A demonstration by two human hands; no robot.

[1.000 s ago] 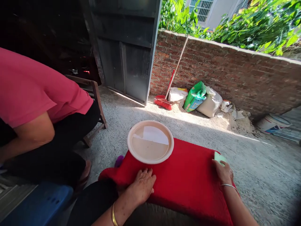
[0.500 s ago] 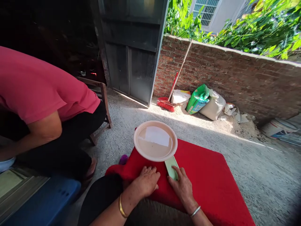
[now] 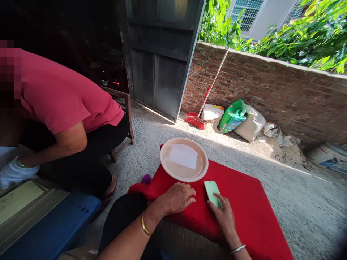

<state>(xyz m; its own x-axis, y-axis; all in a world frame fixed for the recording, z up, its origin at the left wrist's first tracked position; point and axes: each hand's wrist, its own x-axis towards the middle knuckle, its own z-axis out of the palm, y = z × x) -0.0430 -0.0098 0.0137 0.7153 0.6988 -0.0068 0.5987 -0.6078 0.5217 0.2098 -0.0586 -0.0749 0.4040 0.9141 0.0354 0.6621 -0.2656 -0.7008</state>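
Note:
My right hand [image 3: 225, 215] grips the near end of a pale green, flat rectangular object [image 3: 211, 189] with rounded corners, thumb and fingers at its edges; its exact kind is unclear. Over the red cloth [image 3: 244, 198], my left hand [image 3: 179, 198] holds nothing, its fingers loosely bent and thumb apart. Just beyond it stands a pale pink basin [image 3: 164, 165] of water that reflects white light. The green object lies to the right of the basin, apart from it.
At left a person in a pink shirt [image 3: 67, 94] bends over beside a blue plastic surface [image 3: 73, 213], with a white glove [image 3: 20, 173]. Ahead are a dark metal door [image 3: 165, 76], a red broom [image 3: 196, 122], sacks [image 3: 251, 124] and a brick wall [image 3: 284, 94].
The green object has come out from beside the basin's rim, drawn nearer and rightward by my right hand. My left hand has shifted toward the basin. The co-worker's gloved hand now shows.

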